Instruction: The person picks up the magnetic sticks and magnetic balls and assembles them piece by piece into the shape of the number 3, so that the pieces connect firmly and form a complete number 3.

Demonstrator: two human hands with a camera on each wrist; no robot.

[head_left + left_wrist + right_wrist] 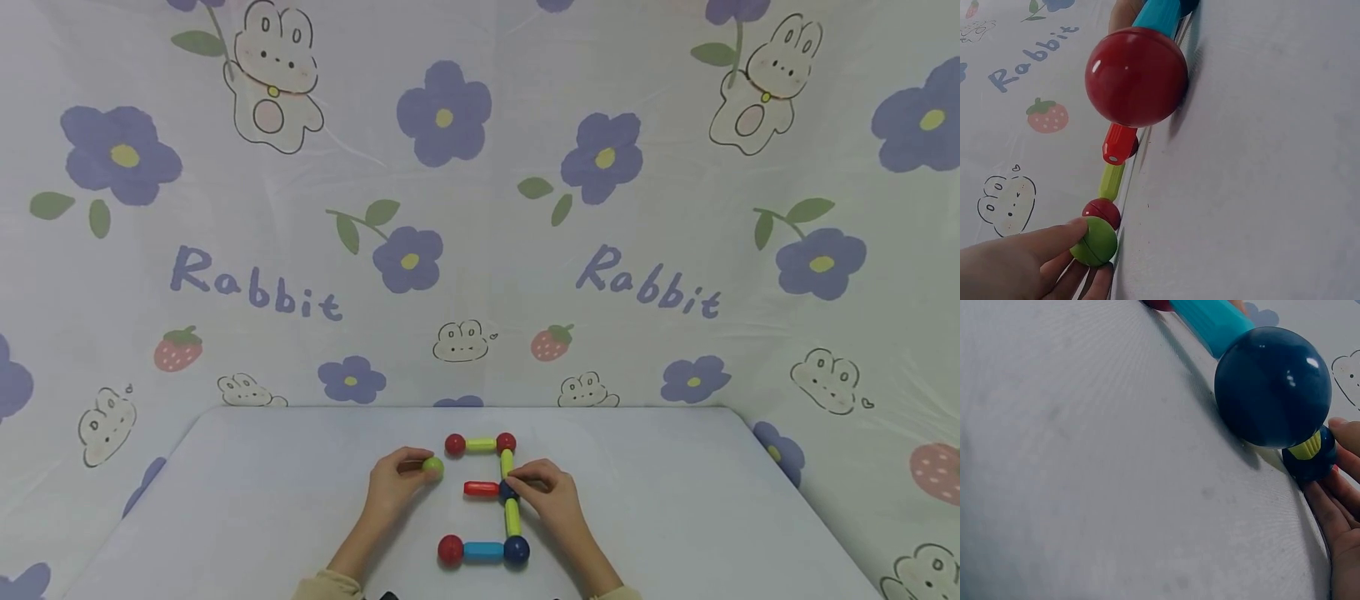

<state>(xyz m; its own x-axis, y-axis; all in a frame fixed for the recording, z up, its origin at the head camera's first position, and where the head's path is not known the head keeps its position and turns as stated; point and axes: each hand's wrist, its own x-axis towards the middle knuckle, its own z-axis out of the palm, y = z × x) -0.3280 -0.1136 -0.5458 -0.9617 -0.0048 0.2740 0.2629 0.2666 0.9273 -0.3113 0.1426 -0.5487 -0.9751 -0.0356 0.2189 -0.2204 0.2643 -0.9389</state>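
Observation:
My left hand (pixel 393 485) pinches a light green ball (pixel 432 468) between thumb and fingers, left of a magnetic stick-and-ball figure shaped like a 3. With thumb and fingertips, my right hand (pixel 551 497) holds the figure's middle dark blue ball (pixel 1309 466). From that ball a red rod (pixel 480 489) points left with a bare end. Yellow-green rods run up to a red ball (pixel 506 443) and down to another dark blue ball (pixel 516 550). The green ball is apart from the red rod's end in the head view.
The figure's top yellow-green rod (pixel 480 445) ends in a red ball (pixel 454 444). Its bottom light blue rod (pixel 483 551) ends in another red ball (pixel 450 550). All lie on a white table (pixel 262 500), before a patterned cloth backdrop (pixel 495 208).

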